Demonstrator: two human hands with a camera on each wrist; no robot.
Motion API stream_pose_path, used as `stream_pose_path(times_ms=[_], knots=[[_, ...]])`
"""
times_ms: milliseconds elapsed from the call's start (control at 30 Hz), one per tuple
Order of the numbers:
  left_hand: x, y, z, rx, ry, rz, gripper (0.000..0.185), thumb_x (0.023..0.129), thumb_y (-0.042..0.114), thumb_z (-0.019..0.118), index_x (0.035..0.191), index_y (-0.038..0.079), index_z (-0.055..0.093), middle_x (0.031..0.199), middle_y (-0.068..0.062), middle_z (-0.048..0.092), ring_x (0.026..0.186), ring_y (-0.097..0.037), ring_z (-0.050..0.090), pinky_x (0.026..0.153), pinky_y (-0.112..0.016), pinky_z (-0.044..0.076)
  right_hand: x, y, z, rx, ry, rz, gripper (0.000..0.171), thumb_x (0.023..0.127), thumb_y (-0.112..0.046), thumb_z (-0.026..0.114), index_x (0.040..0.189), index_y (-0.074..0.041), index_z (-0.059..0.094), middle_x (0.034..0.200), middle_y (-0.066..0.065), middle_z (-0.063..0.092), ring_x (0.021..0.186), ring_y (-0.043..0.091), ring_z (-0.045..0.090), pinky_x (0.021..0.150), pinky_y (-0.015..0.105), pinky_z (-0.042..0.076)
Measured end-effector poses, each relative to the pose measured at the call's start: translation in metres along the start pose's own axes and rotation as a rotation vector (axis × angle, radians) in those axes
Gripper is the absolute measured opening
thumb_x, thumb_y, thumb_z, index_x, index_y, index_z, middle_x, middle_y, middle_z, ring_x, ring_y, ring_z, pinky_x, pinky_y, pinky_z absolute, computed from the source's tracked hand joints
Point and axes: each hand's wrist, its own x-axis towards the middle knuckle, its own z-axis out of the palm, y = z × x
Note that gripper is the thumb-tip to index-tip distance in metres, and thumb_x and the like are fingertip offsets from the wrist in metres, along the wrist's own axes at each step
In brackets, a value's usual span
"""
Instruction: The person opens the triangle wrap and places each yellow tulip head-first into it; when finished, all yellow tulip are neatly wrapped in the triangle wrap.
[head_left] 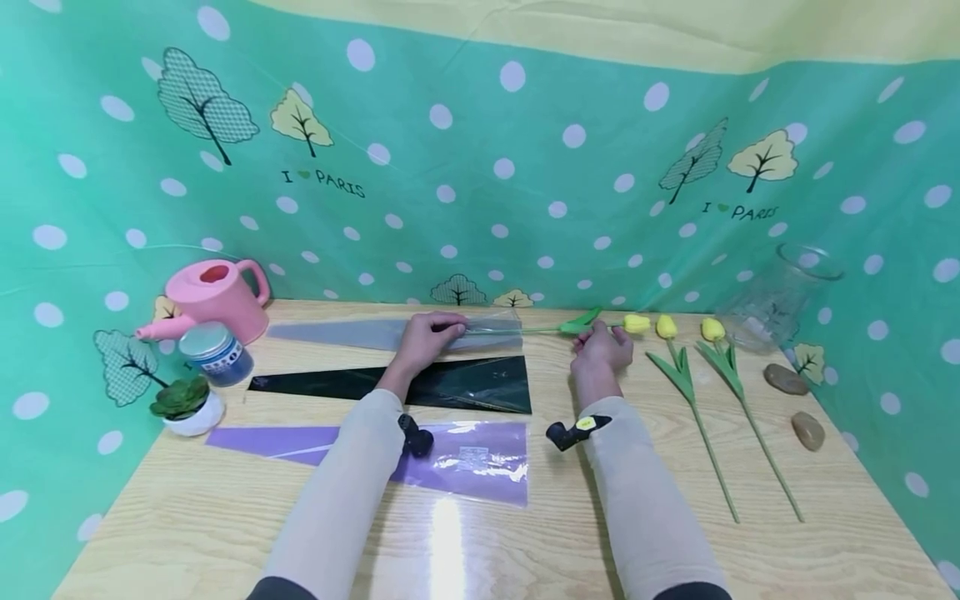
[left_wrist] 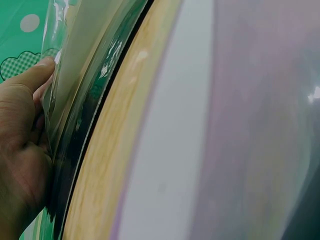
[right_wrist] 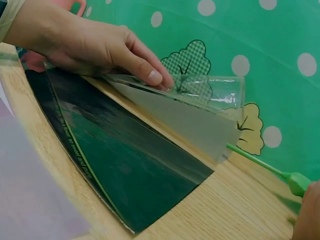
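Observation:
At the back of the table lies a long, tapering grey flower sleeve (head_left: 330, 332) with a clear upper layer (right_wrist: 215, 92). My left hand (head_left: 424, 340) pinches that clear layer, lifting it off the grey backing (right_wrist: 195, 131). My right hand (head_left: 602, 350) grips a yellow tulip (head_left: 636, 323) near its green leaves (head_left: 581, 322), bloom toward the right. Its green stem (right_wrist: 260, 162) points left and overlaps the sleeve's wide end. Just in front are a black sleeve (head_left: 465, 385) and a purple sleeve (head_left: 480, 462), both flat.
Two more yellow tulips (head_left: 666, 327) (head_left: 712, 330) lie on the right, near two stones (head_left: 786, 379) (head_left: 808, 431) and a glass vase (head_left: 780, 292). On the left are a pink watering can (head_left: 225, 304), a blue jar (head_left: 225, 362) and a potted succulent (head_left: 193, 411).

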Motion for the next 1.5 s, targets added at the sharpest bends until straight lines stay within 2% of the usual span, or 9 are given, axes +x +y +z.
stream_pose_path(times_ms=[100,267,500,700,1033,1333,1500], knots=[[0.0,0.0,0.001,0.005,0.001,-0.004,0.023,0.1,0.025,0.071,0.119,0.017,0.079,0.132,-0.006,0.072,0.127,-0.026,0.064,0.108,-0.044,0.054,-0.001,0.003,0.0,-0.008,0.02,-0.016,0.043,0.099,-0.009,0.067,0.138,-0.018,0.05,0.082,0.003,0.055,0.06,0.011,0.051,0.054,0.022,0.046],[0.0,0.001,0.001,0.004,0.001,-0.004,0.022,0.1,0.025,0.07,0.119,0.017,0.079,0.131,-0.007,0.072,0.127,-0.026,0.065,0.108,-0.043,0.054,-0.005,0.008,0.003,-0.039,0.017,-0.018,0.04,0.1,-0.012,0.066,0.137,-0.019,0.052,0.082,-0.002,0.048,0.054,0.007,0.042,0.051,0.019,0.038],[0.0,0.001,-0.001,-0.005,0.003,-0.01,0.021,0.1,0.026,0.071,0.117,0.018,0.08,0.13,-0.005,0.073,0.125,-0.024,0.065,0.106,-0.042,0.055,-0.016,0.018,0.012,-0.036,-0.014,-0.004,0.039,0.1,-0.011,0.064,0.137,-0.015,0.05,0.058,-0.006,0.034,0.046,0.008,0.029,0.044,0.021,0.026],[0.0,0.0,-0.001,-0.022,0.02,0.011,0.02,0.099,0.026,0.071,0.115,0.019,0.08,0.128,-0.005,0.074,0.125,-0.023,0.066,0.106,-0.042,0.055,-0.029,0.027,0.016,-0.07,-0.03,-0.005,0.036,0.1,-0.011,0.063,0.135,-0.014,0.052,0.064,-0.005,0.037,0.048,0.007,0.031,0.045,0.02,0.028],[-0.001,-0.002,-0.001,-0.022,0.047,0.04,0.019,0.099,0.025,0.072,0.114,0.018,0.081,0.127,-0.005,0.075,0.125,-0.024,0.066,0.108,-0.042,0.054,-0.038,0.04,0.022,-0.052,-0.045,-0.015,0.033,0.099,-0.007,0.062,0.131,-0.01,0.052,0.065,-0.004,0.04,0.048,0.007,0.031,0.045,0.019,0.028],[-0.002,-0.005,0.001,-0.006,0.051,0.077,0.019,0.099,0.022,0.072,0.115,0.016,0.08,0.127,-0.006,0.075,0.125,-0.025,0.066,0.111,-0.042,0.052,-0.047,0.055,0.027,-0.09,-0.078,-0.01,0.035,0.1,-0.009,0.063,0.133,-0.009,0.051,0.063,-0.005,0.04,0.047,0.007,0.03,0.045,0.02,0.028],[-0.002,-0.004,0.002,-0.01,0.052,0.087,0.02,0.099,0.022,0.072,0.115,0.016,0.08,0.127,-0.007,0.075,0.126,-0.025,0.066,0.111,-0.043,0.052,-0.053,0.062,0.03,-0.093,-0.099,-0.004,0.035,0.099,-0.007,0.065,0.131,-0.008,0.051,0.067,-0.002,0.047,0.046,0.007,0.031,0.044,0.02,0.027]])
